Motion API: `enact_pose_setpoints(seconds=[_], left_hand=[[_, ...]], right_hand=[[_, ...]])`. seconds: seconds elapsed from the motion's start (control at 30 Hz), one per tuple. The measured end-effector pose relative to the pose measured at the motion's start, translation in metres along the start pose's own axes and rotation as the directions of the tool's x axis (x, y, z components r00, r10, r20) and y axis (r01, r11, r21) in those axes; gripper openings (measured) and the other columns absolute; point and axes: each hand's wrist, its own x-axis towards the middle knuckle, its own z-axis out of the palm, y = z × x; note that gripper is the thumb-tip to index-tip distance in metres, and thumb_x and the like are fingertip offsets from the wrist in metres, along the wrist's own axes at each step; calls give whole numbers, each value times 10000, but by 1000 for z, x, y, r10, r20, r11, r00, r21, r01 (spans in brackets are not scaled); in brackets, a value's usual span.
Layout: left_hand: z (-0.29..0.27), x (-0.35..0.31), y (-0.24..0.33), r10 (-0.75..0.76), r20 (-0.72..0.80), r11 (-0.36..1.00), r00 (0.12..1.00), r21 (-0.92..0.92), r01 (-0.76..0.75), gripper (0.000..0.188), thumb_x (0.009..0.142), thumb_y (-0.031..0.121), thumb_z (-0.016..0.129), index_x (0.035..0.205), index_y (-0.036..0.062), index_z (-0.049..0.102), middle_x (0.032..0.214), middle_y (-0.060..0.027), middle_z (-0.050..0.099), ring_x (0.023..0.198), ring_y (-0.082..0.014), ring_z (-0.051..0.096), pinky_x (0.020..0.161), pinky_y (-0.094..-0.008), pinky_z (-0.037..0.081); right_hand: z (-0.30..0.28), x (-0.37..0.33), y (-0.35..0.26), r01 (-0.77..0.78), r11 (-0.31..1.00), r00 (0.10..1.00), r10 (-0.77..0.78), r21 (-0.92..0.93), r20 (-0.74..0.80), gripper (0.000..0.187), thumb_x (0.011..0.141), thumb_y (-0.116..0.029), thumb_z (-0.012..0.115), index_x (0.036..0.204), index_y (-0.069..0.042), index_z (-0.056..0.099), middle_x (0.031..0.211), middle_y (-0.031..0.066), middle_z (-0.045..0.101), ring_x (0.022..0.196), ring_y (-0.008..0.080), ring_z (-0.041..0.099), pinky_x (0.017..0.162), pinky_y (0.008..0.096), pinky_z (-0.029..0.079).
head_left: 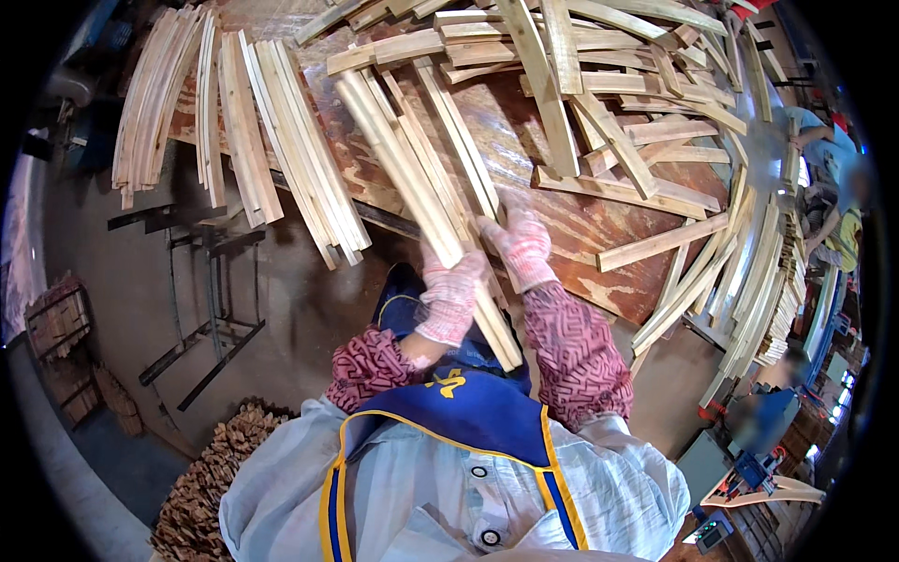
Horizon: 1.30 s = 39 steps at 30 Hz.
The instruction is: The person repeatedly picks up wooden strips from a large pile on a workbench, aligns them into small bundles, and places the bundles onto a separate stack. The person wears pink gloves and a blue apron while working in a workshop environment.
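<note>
Both hands wear whitish-and-red work gloves, with patterned pink sleeves over the forearms. My left hand is closed round pale wooden slats, which slant from the table toward my apron; their near end sticks out past the hand. My right hand is just to the right, its thumb and fingers closed about the near end of another wooden slat. More slats lie between these two, partly hidden by the hands. The dark blue apron with yellow edging hangs under my hands.
A worn brown tabletop bears a jumbled heap of wooden pieces at the right and rows of slats at the left. A dark metal stand is on the floor at left. Stacked wood fills the lower left. Other people are at far right.
</note>
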Motion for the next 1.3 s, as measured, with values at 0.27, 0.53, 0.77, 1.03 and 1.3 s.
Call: enact_pose_setpoints(seconds=[0.27,0.53,0.77,1.03,1.3], left_hand=[[-8,59,99,624,-62,-84,779,986,146,726,659,329,778,1292,59,547,1282,-207,483,1184,-372,471,1016,-398,401],[-2,132,160,693,-131,-403,709,745,531,1000,689,523,763,1486,143,294,1531,-242,163,1436,-426,87,1172,-525,95],[20,143,201,474,-415,-305,777,751,586,1219,658,607,755,1546,197,28,1559,-286,45,1440,-452,87,1150,-569,111],[-72,159,277,718,-100,-374,689,780,502,1087,694,674,672,1512,145,191,1490,-279,261,1372,-452,287,1094,-534,281],[-93,176,343,495,-326,-154,806,880,450,1054,611,402,830,1386,-77,300,1234,-284,577,1138,-352,597,973,-381,462]], right_hand=[[26,25,34,10,996,996,-2,-89,92,776,829,-503,644,1436,-84,400,1314,229,541,1227,359,511,1026,426,402],[30,-14,-65,-51,944,996,74,-327,58,1220,664,-629,747,1509,-7,125,1538,248,215,1424,412,206,1163,478,184],[46,3,-105,-194,922,981,186,-335,-55,1081,672,-439,790,1455,-38,162,1507,268,234,1426,398,203,1160,474,197],[40,1,-110,-156,951,988,152,-265,-36,1083,654,-425,791,1450,-38,168,1476,296,264,1378,431,274,1129,506,220],[46,9,-103,-230,924,971,196,-304,-139,1104,639,-429,810,1466,-53,183,1423,263,334,1314,408,360,1077,460,347]])
